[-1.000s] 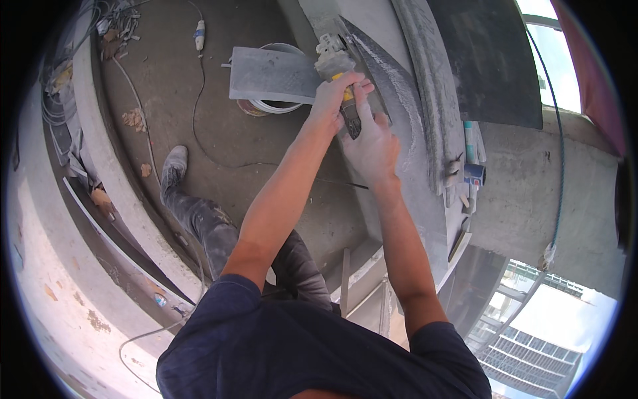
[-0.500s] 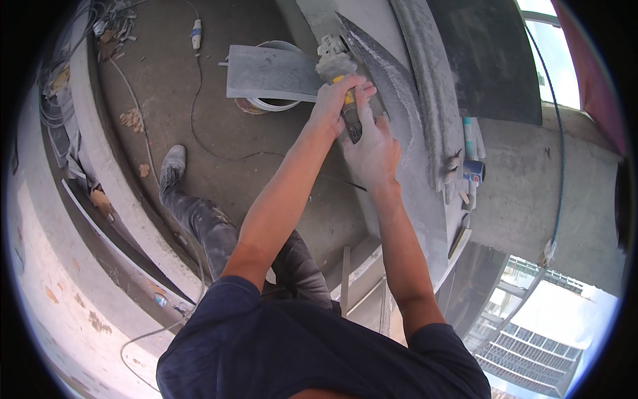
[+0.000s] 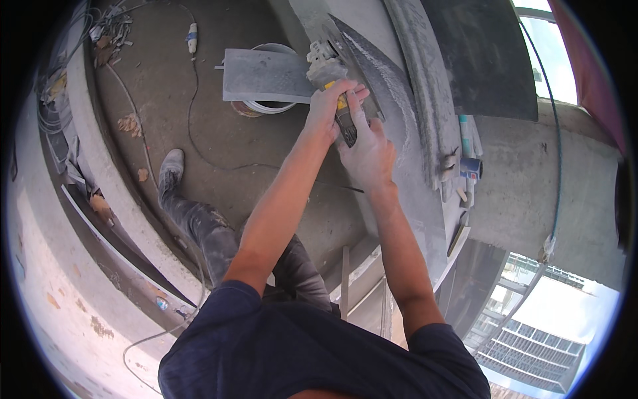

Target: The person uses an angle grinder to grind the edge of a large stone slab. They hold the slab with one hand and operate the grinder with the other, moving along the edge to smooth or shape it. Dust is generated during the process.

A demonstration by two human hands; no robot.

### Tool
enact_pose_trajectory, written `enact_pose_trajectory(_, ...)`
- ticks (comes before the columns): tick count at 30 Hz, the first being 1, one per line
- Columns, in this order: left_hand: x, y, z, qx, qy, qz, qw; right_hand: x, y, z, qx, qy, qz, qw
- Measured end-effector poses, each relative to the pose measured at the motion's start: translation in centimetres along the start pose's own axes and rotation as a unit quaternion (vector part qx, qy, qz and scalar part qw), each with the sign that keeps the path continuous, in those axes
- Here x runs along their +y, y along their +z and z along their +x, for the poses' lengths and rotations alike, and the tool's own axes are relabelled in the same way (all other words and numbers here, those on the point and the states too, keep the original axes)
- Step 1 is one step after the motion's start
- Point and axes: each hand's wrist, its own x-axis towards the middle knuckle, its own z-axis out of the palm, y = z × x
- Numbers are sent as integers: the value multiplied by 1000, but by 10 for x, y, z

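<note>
A dust-coated angle grinder (image 3: 324, 65) with a yellow and black body is held in both my hands. My left hand (image 3: 325, 112) wraps round its body just behind the head. My right hand (image 3: 369, 154), white with dust, grips the rear of the handle, thumb laid along it. Beside the grinder head lies a dark curved slab (image 3: 385, 76) with a pale dusty streak, on the grey concrete ledge (image 3: 425, 223). The disc is hard to make out, so I cannot tell whether it touches the slab.
Left of the grinder, a flat grey panel (image 3: 266, 74) rests on a white bucket (image 3: 276, 108). A cable with a connector (image 3: 193, 38) runs over the floor. A blue roll (image 3: 471, 168) and bottles stand right of the slab. Debris (image 3: 113, 33) lies far left, along a low curb (image 3: 123, 166).
Both hands and the grinder have shifted slightly left and toward me along the slab's edge. The grip is the same. The whole view has also drifted a little.
</note>
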Motion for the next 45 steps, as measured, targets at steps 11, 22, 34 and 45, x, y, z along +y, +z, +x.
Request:
enact_pose_trajectory(11,40,-24,-82,163,6,358,919,-63,30,-37,-125,176,206,955)
enact_pose_trajectory(22,134,11,-123,126,-106,809,565,-190,19,-51,-72,385,576,718)
enact_pose_trajectory(34,225,48,-126,80,-614,549,561,-205,45,-19,117,491,780,369)
enact_pose_trajectory(45,261,47,-2,-326,-384,864,-12,-226,73,113,174,837,473,212)
